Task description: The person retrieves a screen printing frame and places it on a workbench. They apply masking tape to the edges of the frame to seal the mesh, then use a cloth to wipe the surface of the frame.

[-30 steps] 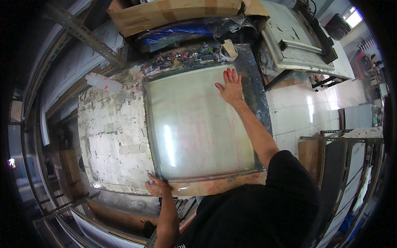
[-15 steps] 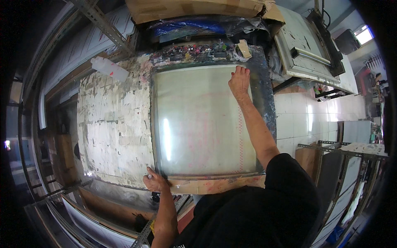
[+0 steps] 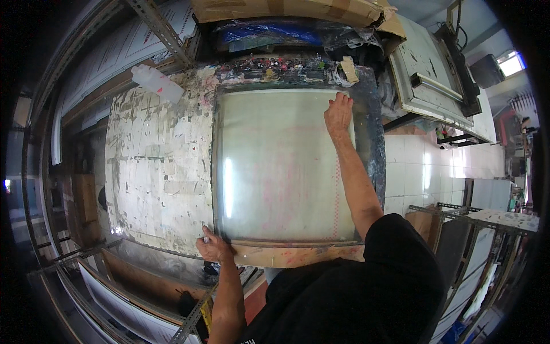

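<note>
Big framed screen [image 3: 281, 166] lies flat on the paint-stained table [image 3: 154, 172], right of its middle. Left hand [image 3: 213, 248] grips the frame's near left corner, fingers curled over the wooden edge. Right hand [image 3: 338, 113] rests flat, fingers straight, on the far right part of the mesh. White plastic bottle [image 3: 156, 83] lies far left on the table.
</note>
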{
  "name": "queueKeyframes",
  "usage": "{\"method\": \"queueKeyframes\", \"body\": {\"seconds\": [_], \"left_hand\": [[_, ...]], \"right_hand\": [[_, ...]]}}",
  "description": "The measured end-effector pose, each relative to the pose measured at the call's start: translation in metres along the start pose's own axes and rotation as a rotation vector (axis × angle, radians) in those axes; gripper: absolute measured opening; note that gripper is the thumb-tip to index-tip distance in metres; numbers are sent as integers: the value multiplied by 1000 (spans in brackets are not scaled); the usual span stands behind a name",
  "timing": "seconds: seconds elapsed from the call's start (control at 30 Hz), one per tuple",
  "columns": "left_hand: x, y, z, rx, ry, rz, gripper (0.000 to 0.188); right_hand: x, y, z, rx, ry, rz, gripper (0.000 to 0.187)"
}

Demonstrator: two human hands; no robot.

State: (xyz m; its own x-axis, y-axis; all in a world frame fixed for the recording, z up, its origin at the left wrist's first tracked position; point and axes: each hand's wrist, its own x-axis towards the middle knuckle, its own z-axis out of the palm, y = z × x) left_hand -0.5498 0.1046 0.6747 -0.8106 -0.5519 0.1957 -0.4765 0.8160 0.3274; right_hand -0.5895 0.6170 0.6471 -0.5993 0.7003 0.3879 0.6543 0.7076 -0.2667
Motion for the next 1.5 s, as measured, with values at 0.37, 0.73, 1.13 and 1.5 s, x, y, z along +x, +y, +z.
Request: {"method": "queueKeyframes", "body": {"seconds": [0.37,0.73,1.13,1.5], "left_hand": [[0,3,-8,8,-49,-37,67],[2,-4,-3,-35,-83,-84,63],[1,-3,-2,9,-115,-96,64],[0,-1,-1,-23,-55,-38,62]], "right_hand": [[-18,6,-7,395,89,32,31],[3,33,-3,246,21,128,20],[-6,12,-20,77,-179,36,20],[-48,-32,-34,666,-418,123,10]]}}
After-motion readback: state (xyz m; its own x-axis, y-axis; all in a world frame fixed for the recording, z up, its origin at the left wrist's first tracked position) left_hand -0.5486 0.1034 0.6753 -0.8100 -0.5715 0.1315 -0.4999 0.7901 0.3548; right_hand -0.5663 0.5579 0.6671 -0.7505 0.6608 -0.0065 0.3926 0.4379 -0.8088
